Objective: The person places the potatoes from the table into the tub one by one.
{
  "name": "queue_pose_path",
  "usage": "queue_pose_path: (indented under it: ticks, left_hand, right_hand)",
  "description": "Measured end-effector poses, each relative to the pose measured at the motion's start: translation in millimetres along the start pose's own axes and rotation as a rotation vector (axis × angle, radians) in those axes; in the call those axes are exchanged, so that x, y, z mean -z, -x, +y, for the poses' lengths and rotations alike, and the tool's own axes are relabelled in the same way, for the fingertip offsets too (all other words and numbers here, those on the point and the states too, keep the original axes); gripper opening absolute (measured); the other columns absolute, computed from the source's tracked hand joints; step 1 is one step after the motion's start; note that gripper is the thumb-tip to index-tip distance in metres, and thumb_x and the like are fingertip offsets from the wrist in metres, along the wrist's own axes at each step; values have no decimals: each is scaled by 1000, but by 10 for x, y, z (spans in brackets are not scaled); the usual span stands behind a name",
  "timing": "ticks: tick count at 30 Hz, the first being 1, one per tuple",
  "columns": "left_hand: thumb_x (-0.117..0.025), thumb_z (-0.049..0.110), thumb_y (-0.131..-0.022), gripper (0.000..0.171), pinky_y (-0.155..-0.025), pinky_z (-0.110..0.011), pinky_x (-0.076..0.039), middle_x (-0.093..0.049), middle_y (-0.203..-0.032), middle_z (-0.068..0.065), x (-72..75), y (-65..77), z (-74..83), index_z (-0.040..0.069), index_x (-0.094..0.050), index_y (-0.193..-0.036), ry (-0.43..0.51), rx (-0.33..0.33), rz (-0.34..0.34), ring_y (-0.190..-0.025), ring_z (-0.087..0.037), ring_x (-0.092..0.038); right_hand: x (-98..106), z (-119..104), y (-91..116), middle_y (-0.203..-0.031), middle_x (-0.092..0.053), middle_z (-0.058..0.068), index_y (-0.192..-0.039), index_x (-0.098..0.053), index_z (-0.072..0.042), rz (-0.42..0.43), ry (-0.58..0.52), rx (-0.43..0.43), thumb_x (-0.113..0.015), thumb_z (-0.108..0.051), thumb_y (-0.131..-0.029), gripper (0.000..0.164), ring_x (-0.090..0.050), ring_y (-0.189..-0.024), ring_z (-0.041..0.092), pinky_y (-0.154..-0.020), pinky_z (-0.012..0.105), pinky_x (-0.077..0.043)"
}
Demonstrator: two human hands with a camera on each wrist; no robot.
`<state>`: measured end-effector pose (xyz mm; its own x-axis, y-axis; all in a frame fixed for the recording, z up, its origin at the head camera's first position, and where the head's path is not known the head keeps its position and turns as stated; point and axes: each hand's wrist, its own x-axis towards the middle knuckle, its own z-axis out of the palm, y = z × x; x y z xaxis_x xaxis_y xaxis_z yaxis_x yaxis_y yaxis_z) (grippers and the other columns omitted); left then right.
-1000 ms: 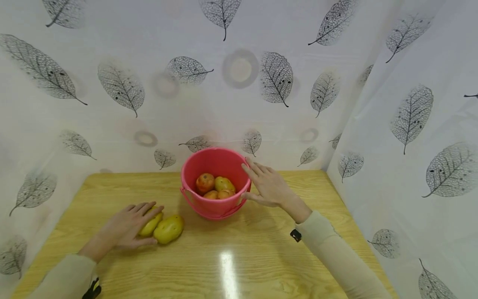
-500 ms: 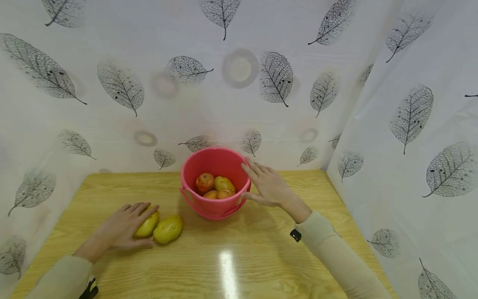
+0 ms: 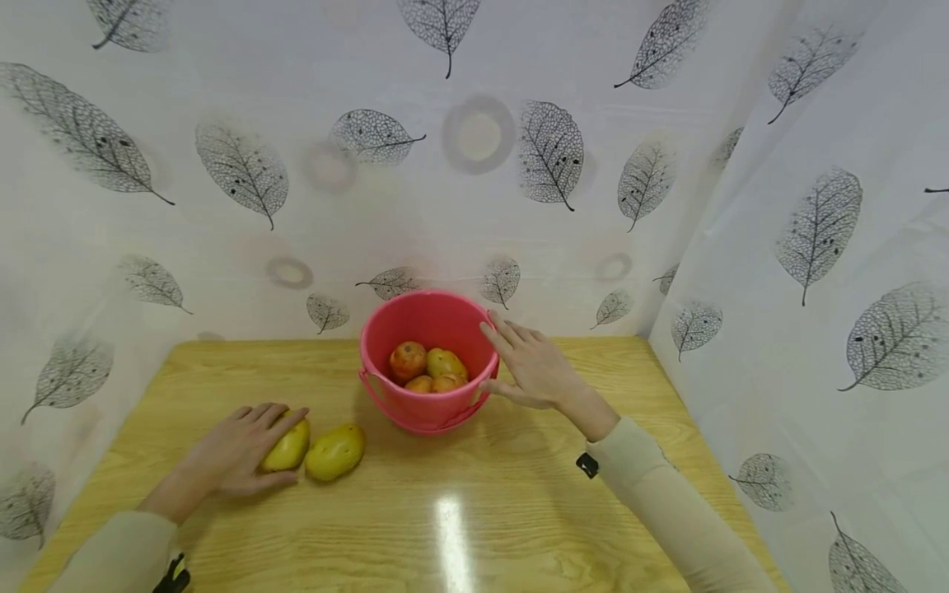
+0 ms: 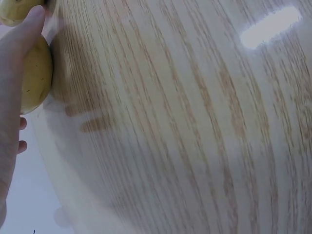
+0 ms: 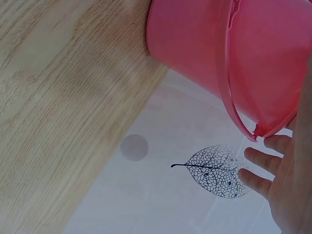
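My left hand [image 3: 233,453] holds a yellow potato-like piece [image 3: 289,449] on the table, fingers over its far side and thumb along its near side. In the left wrist view, part of this potato [image 4: 38,73] shows behind the thumb, with small dark specks. A second yellow potato [image 3: 335,453] lies just to its right. A pink bucket [image 3: 404,409] stands farther back. My right hand [image 3: 537,371] rests at the bucket's right rim with fingers extended. From the right wrist, those fingertips [image 5: 256,158] appear beside the bucket's handle [image 5: 224,73].
Inside the bucket lie a reddish round piece [image 3: 408,361], a yellow one [image 3: 446,363] and tan ones [image 3: 449,383]. The light wood table [image 3: 549,511] meets a leaf-patterned white sheet [image 3: 474,222] at the back and right.
My left hand has slid slightly left with the potato, widening the gap to the second potato. My right hand and the bucket have stayed in place.
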<state>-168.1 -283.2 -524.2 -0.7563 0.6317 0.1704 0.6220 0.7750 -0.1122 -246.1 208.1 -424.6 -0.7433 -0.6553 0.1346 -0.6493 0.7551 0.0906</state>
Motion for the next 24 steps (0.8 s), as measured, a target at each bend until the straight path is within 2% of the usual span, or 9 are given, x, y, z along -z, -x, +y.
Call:
queue_pose_path:
  ticks: [16,24]
  left_hand:
    - [-77,70,-78,87,-93,-51,-57,-63,-110,-9,10,-5,-15,7,-62,-135,-32,19,24,-103,-29,-62]
    - [-79,68,-76,84,-92,-53,-55,-61,-108,-8,-10,-13,18,9,-62,-133,-13,81,26,-99,-28,-59]
  right_hand:
    - [5,14,-13,-177,-21,17,-167,-27,-6,18,-1,8,-1,-91,-90,117,-40,-156,41,-124,58,-42]
    - [1,17,-6,-178,-19,16,-168,-24,-8,2,10,8,0,-90,-90,117,-40,-157,40,-124,58,-42]
